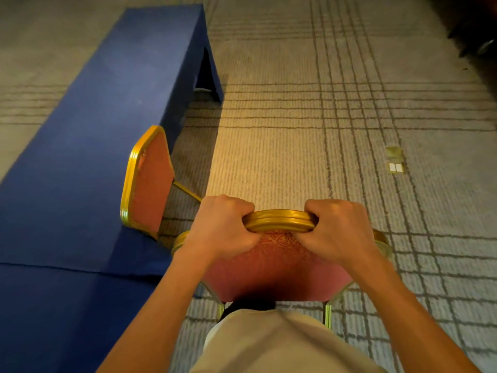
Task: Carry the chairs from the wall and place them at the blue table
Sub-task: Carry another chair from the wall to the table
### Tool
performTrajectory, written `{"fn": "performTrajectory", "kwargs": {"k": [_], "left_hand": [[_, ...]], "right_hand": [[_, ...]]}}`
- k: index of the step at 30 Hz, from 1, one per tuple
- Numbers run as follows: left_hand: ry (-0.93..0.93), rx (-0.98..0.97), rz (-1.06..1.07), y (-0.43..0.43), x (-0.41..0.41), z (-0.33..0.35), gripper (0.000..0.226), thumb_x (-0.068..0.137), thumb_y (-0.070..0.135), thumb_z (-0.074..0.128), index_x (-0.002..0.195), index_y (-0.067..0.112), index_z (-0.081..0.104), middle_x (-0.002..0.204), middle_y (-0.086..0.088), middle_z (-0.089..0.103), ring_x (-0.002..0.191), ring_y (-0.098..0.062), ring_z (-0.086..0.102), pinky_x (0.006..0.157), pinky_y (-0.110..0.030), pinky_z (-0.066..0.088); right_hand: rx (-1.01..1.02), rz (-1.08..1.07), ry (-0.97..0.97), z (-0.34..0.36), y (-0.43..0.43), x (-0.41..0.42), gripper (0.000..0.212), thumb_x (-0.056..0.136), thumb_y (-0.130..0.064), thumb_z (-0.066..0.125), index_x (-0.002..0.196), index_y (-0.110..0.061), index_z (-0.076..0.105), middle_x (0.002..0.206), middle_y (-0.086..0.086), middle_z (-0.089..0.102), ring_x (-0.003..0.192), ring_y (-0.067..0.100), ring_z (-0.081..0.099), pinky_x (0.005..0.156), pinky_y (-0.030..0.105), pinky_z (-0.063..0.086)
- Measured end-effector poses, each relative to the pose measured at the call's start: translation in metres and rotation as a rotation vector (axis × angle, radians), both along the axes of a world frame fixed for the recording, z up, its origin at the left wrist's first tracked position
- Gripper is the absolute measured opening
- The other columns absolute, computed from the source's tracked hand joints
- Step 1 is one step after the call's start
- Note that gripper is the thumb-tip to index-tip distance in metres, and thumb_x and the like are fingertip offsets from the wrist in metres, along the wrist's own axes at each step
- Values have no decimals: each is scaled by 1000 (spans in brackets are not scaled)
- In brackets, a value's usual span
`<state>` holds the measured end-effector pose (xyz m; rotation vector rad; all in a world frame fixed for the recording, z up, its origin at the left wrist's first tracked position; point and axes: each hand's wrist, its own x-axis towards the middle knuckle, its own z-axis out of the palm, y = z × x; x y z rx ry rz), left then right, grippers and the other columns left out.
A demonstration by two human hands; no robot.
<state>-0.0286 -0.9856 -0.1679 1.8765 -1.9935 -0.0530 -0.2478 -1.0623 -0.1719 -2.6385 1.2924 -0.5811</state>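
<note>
A gold-framed chair with a red patterned back (277,261) is right in front of me. My left hand (223,227) and my right hand (341,230) both grip the gold top rail of its back, one at each end. Its legs show below, near my body. A second matching chair (150,181) stands just ahead on the left, pushed against the long side of the blue table (88,122). The blue table, draped in blue cloth, runs along the left from near me to far ahead.
Beige carpet with dark grid lines covers the floor ahead and to the right. A small floor socket plate (394,162) sits in the carpet at the right. Dark objects, possibly furniture on wheels (476,36), fill the top right corner.
</note>
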Motion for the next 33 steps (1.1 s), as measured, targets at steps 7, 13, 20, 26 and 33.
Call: {"fn": "performTrajectory", "kwargs": {"k": [7,13,20,26,33], "left_hand": [[28,-58,21,-118,67,3,52,63,44,64,52,30,16,45,9,22,42,-24,46,52,-26,16],[1,-69,30,-191,105,16,52,59,40,65,55,30,14,44,0,37,42,-24,39,53,-26,21],[-6,-12,87,-282,147,18,53,61,35,67,53,31,15,45,10,16,47,-16,22,52,-26,22],[7,55,182,-367,177,10,45,65,35,68,53,29,26,46,9,20,43,-24,41,52,-27,24],[0,72,384,-448,213,15,48,68,33,70,54,28,25,49,8,23,44,-19,26,46,-28,26]], "right_hand": [[-32,31,-19,6,-120,68,34,63,-51,56,58,-27,32,49,-2,53,48,26,56,51,25,31],[-59,35,-33,18,-194,110,38,65,-50,61,58,-28,31,49,-7,47,48,26,56,51,26,30],[-41,69,-37,13,-296,154,46,61,-46,69,57,-29,27,49,-3,53,48,27,56,54,26,31],[-10,223,-69,1,-407,198,33,63,-49,58,59,-30,32,52,-5,57,52,23,60,54,25,30],[36,426,-65,9,-522,261,30,58,-44,64,61,-30,38,56,-6,60,55,25,62,50,27,38]]}}
